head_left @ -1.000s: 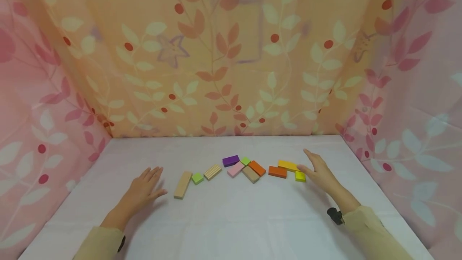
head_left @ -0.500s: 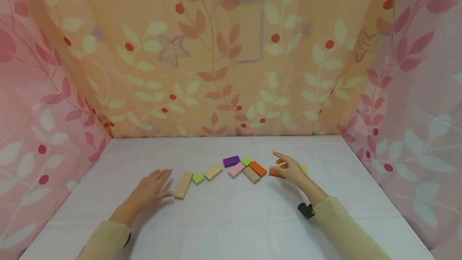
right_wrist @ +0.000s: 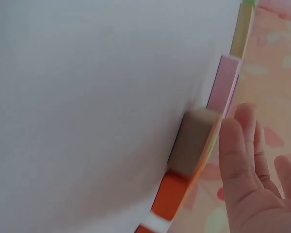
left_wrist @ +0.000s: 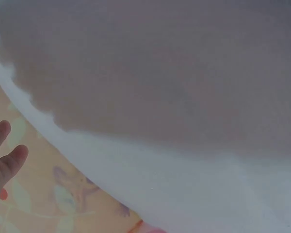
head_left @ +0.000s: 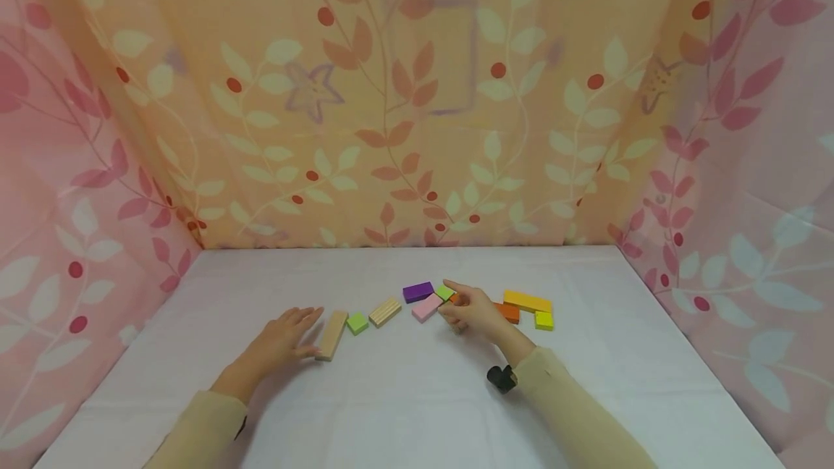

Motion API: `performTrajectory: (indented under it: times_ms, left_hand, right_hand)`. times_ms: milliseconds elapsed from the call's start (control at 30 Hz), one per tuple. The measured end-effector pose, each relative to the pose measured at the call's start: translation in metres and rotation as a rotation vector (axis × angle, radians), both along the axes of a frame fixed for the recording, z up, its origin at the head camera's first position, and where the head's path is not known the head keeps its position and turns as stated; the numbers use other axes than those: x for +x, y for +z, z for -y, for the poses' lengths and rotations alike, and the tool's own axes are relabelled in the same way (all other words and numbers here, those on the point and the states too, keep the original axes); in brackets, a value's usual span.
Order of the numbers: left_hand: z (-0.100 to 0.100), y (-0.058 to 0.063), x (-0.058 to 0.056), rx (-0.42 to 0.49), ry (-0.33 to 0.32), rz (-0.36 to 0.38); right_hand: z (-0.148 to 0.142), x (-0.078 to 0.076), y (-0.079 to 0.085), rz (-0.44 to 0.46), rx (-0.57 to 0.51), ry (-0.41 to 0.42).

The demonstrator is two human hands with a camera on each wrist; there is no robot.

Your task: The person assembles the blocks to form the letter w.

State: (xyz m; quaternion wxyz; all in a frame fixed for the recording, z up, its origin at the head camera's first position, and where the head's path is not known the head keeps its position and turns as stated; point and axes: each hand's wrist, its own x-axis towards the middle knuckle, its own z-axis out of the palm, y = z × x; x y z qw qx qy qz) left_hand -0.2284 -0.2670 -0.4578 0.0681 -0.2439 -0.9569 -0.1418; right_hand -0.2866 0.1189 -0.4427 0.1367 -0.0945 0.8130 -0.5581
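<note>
My left hand [head_left: 276, 342] is spread beside a long tan wooden block [head_left: 333, 336]; its thumb is at the block's near end, though contact is unclear. Over the middle group of blocks, my right hand [head_left: 482, 315] hangs with fingers loosely bent. It covers much of an orange block and a shorter tan block [right_wrist: 193, 141], which appears blurred in the right wrist view. No grip on either shows. Around those fingers lie a pink block [head_left: 427, 307], a small green block [head_left: 444, 293] and a purple block [head_left: 418, 292].
Between the hands lie a light green block [head_left: 356, 323] and a ridged wooden block [head_left: 385, 312]. Right of my right hand are a red-orange block [head_left: 510, 313], a long yellow block [head_left: 528, 301] and a small yellow block [head_left: 544, 320]. Patterned curtains [head_left: 391, 129] enclose the white table [head_left: 391, 411].
My right hand has moved left from the yellow blocks, past the red-orange block, to the middle group. The left hand has shifted slightly right, up to the long tan block.
</note>
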Motion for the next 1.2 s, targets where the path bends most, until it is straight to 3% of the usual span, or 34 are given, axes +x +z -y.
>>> performTrajectory:
  times_ms: [300, 567, 867, 1200]
  left_hand:
    - [-0.004, 0.000, -0.009, -0.031, 0.005, 0.062]
    - [-0.008, 0.003, -0.014, -0.022, -0.005, 0.129]
    - [-0.006, -0.001, -0.023, -0.054, -0.021, 0.189]
    - [-0.008, -0.001, -0.030, -0.047, -0.029, 0.241]
  right_hand:
    - [0.053, 0.000, -0.016, 0.020, -0.002, 0.056]
    - [0.086, 0.003, -0.014, 0.045, 0.040, 0.094]
    - [0.103, -0.007, -0.018, 0.076, 0.131, 0.055]
    - [0.105, -0.015, -0.011, 0.134, 0.200, 0.082]
